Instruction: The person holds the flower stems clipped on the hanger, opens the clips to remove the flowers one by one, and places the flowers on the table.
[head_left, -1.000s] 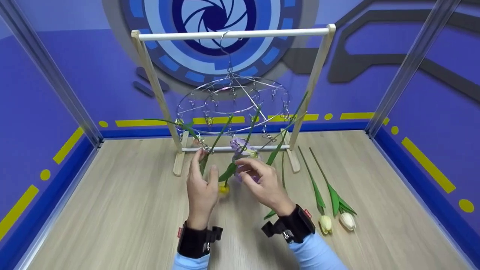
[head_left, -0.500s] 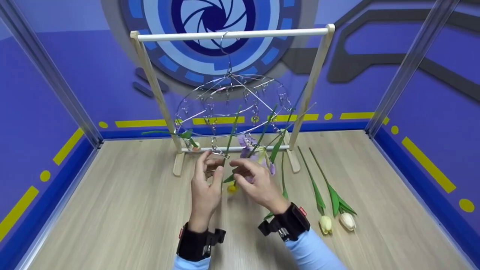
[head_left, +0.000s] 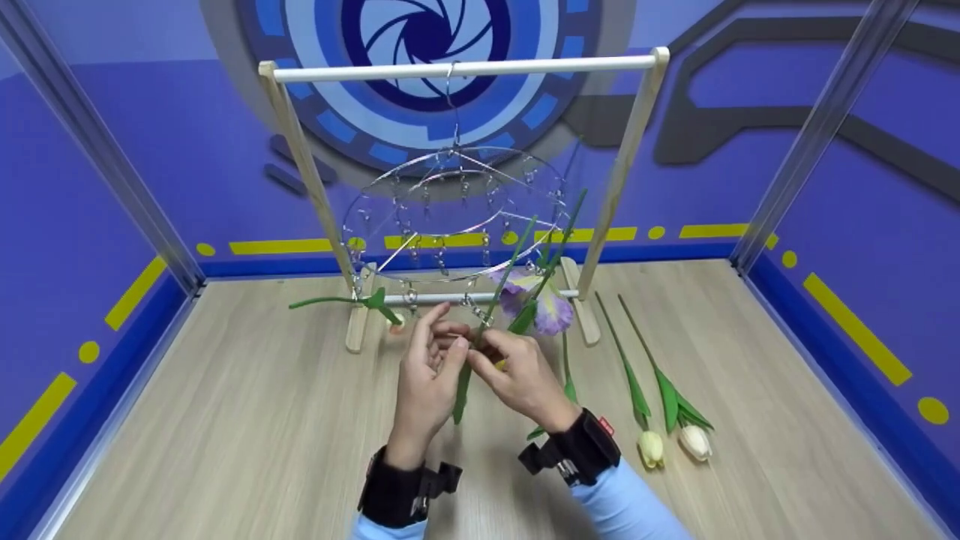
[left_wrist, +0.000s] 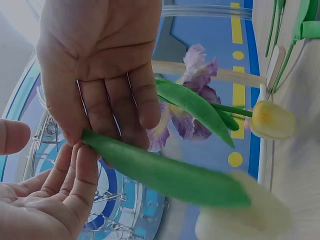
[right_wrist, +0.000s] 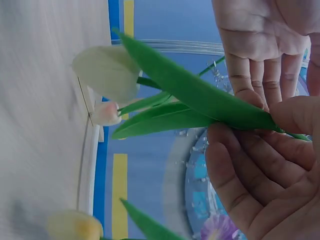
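Note:
My right hand [head_left: 531, 379] pinches the leafy stem of a white tulip [right_wrist: 107, 75] between thumb and fingers. The tulip hangs head down, its green leaf [left_wrist: 165, 170] slanting below the grip and its stem rising past a metal clip [head_left: 475, 309]. Facing it from the left, my left hand [head_left: 429, 375] has loosely extended fingers close to the stem and clip, its thumb apart from them. Above both hands, a round wire clip hanger [head_left: 420, 174] hangs from the rack. A purple iris [head_left: 553, 311] and a yellow tulip [left_wrist: 272, 120] hang beside the hands; a pinkish-white tulip [head_left: 395, 324] hangs farther left.
A wooden rack with a white top bar [head_left: 360, 73] stands at the back of the table [head_left: 247, 420]. On the right lie a cream tulip [head_left: 651, 450] and a white-headed tulip [head_left: 695, 442]. Another green stem [head_left: 567, 367] lies partly behind my right hand.
The hanger has turned, its front side and hanging flowers swinging right. Both hands have drawn together, the left moving right, and my right thumb and fingers now hold the tulip stem.

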